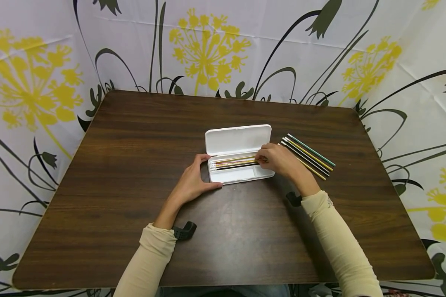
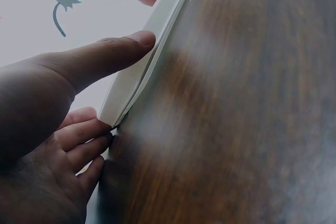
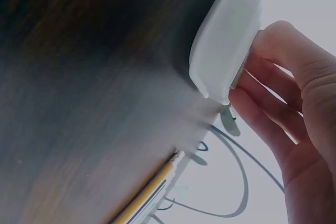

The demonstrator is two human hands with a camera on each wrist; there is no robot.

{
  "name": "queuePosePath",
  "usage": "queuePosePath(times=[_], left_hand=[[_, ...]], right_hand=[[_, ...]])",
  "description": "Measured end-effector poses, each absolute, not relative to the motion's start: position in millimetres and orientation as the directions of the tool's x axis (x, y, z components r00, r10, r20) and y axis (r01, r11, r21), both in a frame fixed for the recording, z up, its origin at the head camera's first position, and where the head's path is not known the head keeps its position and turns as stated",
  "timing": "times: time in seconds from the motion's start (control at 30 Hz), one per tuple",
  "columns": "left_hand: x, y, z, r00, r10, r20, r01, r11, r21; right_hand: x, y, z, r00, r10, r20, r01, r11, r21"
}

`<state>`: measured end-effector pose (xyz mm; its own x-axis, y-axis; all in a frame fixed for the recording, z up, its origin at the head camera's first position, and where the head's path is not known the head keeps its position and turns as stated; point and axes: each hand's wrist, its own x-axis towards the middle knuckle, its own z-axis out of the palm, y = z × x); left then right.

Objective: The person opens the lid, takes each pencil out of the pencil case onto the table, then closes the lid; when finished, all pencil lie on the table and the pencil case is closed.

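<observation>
A white pencil case (image 1: 241, 178) lies on the table with its lid (image 1: 238, 141) raised at the back. Several pencils (image 1: 236, 165) lie side by side inside, their white eraser ends toward the left. My left hand (image 1: 193, 179) grips the case's left end, thumb (image 2: 118, 56) at the front wall and fingers round the far corner. At the right end of the case, my right hand (image 1: 278, 160) reaches over the pencils with bent fingers, pinching a gold pencil (image 3: 238, 77). Its fingertips hide part of that pencil.
Right of the case, several loose pencils (image 1: 312, 154) in green, yellow, black and white lie slanted on the brown wooden table (image 1: 141, 136). A white cloth (image 1: 134, 37) with flower prints hangs behind and beside the table. Each wrist wears a dark band (image 1: 184, 231).
</observation>
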<state>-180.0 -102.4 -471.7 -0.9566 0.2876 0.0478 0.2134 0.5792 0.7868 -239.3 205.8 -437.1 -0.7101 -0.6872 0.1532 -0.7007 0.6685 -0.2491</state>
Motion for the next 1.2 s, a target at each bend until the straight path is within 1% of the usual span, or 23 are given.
queuePosePath(times=[0.13, 0.33, 0.4, 0.6, 0.77, 0.87, 1.0, 1.1, 1.2], left_hand=[[-180, -103, -472, -0.957, 0.286, 0.052, 0.215, 0.574, 0.79], [-181, -102, -470, -0.956, 0.289, 0.048, 0.212, 0.567, 0.796], [-181, -102, -469, -0.958, 0.285, 0.044, 0.205, 0.567, 0.797], [-180, -102, -469, -0.96, 0.278, 0.041, 0.199, 0.57, 0.797], [-179, -101, -471, -0.959, 0.281, 0.035, 0.197, 0.574, 0.795], [-179, -100, -471, -0.956, 0.291, 0.033, 0.201, 0.571, 0.796], [-180, -101, -468, -0.952, 0.303, 0.041, 0.212, 0.559, 0.802], [-181, -102, -468, -0.954, 0.298, 0.043, 0.209, 0.554, 0.806], [-180, -102, -470, -0.957, 0.289, 0.036, 0.199, 0.555, 0.808]], right_hand=[[-237, 207, -434, -0.725, -0.668, 0.168, -0.687, 0.683, -0.25], [-232, 221, -420, -0.736, -0.61, 0.294, -0.675, 0.697, -0.241], [-231, 225, -413, -0.739, -0.596, 0.314, -0.67, 0.701, -0.246], [-227, 241, -405, -0.769, -0.569, 0.293, -0.637, 0.723, -0.266], [-209, 287, -407, -0.799, -0.519, 0.304, -0.594, 0.759, -0.265], [-192, 326, -409, -0.837, -0.465, 0.289, -0.533, 0.813, -0.236], [-172, 369, -408, -0.911, -0.342, 0.23, -0.393, 0.888, -0.24], [-168, 386, -404, -0.947, -0.263, 0.183, -0.304, 0.917, -0.258], [-171, 392, -402, -0.96, -0.227, 0.163, -0.265, 0.927, -0.266]])
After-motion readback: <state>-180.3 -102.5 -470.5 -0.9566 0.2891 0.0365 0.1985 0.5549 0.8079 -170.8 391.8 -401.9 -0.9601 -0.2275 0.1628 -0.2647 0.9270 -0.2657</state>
